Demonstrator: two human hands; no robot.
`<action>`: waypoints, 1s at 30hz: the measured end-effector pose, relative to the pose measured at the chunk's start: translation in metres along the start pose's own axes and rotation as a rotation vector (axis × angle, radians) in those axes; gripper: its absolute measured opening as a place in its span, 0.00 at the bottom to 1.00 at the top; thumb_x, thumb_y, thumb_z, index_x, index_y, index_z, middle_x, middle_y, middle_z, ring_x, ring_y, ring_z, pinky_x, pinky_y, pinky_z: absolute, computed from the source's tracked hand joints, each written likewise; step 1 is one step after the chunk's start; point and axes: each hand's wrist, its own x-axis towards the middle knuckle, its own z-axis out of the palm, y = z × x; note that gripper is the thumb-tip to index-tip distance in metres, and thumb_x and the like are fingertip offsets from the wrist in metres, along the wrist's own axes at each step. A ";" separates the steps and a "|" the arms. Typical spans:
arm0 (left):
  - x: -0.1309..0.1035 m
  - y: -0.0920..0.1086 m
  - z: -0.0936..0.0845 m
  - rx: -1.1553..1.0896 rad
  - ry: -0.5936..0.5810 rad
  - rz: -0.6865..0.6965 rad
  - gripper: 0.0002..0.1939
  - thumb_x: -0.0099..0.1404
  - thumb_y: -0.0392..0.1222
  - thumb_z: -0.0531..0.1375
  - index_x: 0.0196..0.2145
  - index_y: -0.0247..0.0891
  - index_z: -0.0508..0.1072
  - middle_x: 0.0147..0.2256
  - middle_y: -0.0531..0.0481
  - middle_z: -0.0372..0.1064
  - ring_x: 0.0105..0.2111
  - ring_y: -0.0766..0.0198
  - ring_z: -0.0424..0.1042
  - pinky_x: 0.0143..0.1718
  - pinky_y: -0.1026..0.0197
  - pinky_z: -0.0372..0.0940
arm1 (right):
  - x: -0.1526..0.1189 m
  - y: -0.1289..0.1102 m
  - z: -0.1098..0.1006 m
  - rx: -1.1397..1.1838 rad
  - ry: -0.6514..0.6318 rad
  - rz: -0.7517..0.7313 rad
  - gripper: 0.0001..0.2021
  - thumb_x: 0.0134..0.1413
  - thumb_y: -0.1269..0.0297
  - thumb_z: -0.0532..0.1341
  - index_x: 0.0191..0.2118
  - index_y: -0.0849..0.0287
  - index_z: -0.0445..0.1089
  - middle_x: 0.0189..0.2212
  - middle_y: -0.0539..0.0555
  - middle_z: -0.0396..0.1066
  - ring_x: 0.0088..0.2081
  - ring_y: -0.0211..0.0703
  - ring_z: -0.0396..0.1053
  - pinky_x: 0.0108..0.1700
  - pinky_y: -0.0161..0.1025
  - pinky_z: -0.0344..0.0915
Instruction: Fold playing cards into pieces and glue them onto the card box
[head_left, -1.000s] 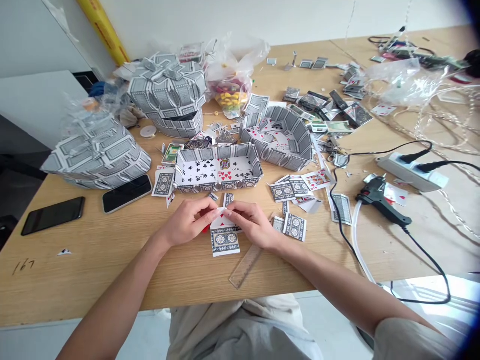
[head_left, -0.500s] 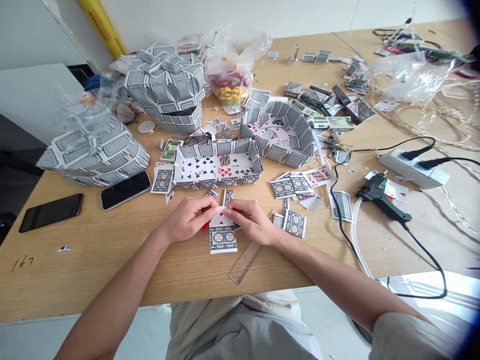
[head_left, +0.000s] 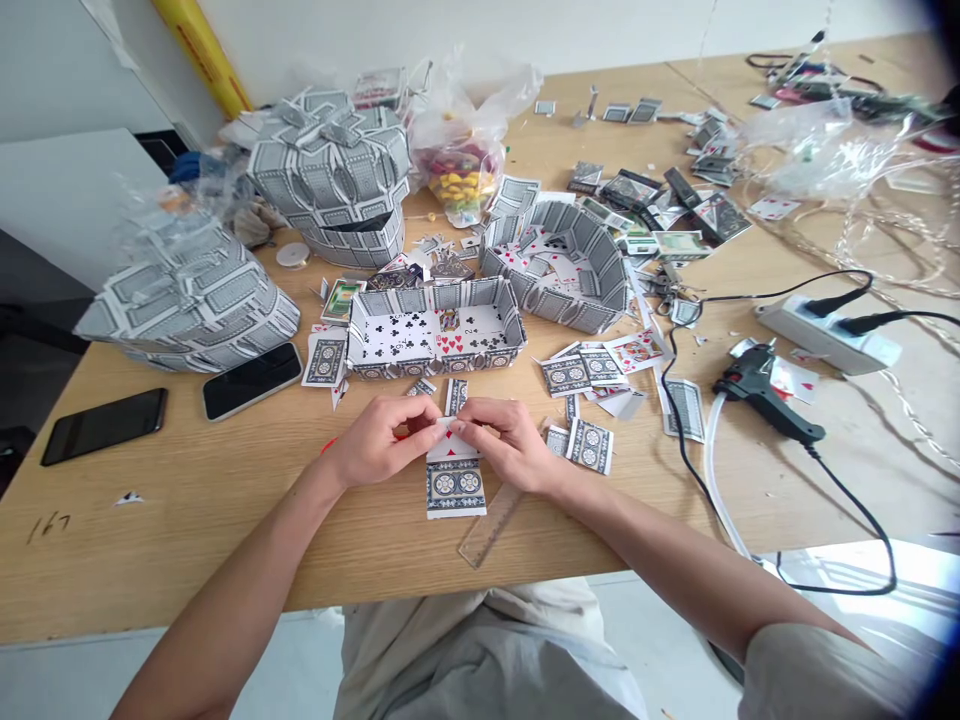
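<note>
1. Left hand [head_left: 386, 440], angled from the near left, pinches the diamond card [head_left: 452, 448] in a narrow grip.
2. Right hand [head_left: 504, 442] mirrors it, grip also holding the diamond card.
3. That card: near tabletop [head_left: 187, 490], between both hands.

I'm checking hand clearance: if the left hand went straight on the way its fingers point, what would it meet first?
The left hand, pinching the white paper playing card with red diamonds, would probably meet the bare right hand first, at its fingertips; the exact gap in depth is unclear.
</note>
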 end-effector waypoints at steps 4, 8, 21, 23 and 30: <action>0.000 0.003 0.000 0.000 -0.019 -0.016 0.15 0.75 0.47 0.60 0.32 0.37 0.74 0.26 0.55 0.65 0.25 0.69 0.60 0.26 0.66 0.55 | 0.000 0.000 -0.001 0.014 -0.015 -0.015 0.21 0.75 0.52 0.57 0.31 0.58 0.71 0.27 0.51 0.70 0.29 0.40 0.64 0.36 0.39 0.60; 0.000 0.001 0.000 0.006 -0.027 -0.005 0.16 0.75 0.48 0.60 0.32 0.37 0.74 0.26 0.55 0.64 0.25 0.69 0.60 0.26 0.65 0.55 | 0.001 -0.001 -0.001 0.013 -0.028 -0.006 0.22 0.74 0.49 0.57 0.30 0.58 0.71 0.27 0.51 0.70 0.29 0.40 0.63 0.36 0.39 0.60; 0.000 -0.002 0.004 -0.114 -0.033 -0.043 0.17 0.74 0.50 0.61 0.30 0.37 0.72 0.24 0.56 0.60 0.24 0.70 0.56 0.24 0.65 0.53 | -0.001 -0.001 0.005 0.091 -0.023 0.120 0.26 0.73 0.45 0.56 0.25 0.56 0.61 0.22 0.47 0.59 0.27 0.38 0.55 0.31 0.38 0.54; 0.000 -0.003 0.003 -0.138 -0.011 -0.060 0.17 0.74 0.51 0.61 0.31 0.36 0.73 0.24 0.56 0.61 0.23 0.70 0.56 0.24 0.65 0.53 | 0.000 -0.001 0.005 0.146 -0.036 0.157 0.27 0.74 0.42 0.55 0.27 0.57 0.62 0.23 0.47 0.60 0.27 0.38 0.56 0.31 0.38 0.56; -0.001 -0.010 0.004 -0.191 0.064 -0.099 0.16 0.74 0.51 0.61 0.34 0.36 0.75 0.26 0.54 0.65 0.24 0.68 0.61 0.25 0.65 0.58 | 0.002 -0.002 0.002 0.246 -0.061 0.185 0.24 0.69 0.42 0.62 0.32 0.58 0.68 0.25 0.47 0.62 0.28 0.38 0.55 0.31 0.37 0.54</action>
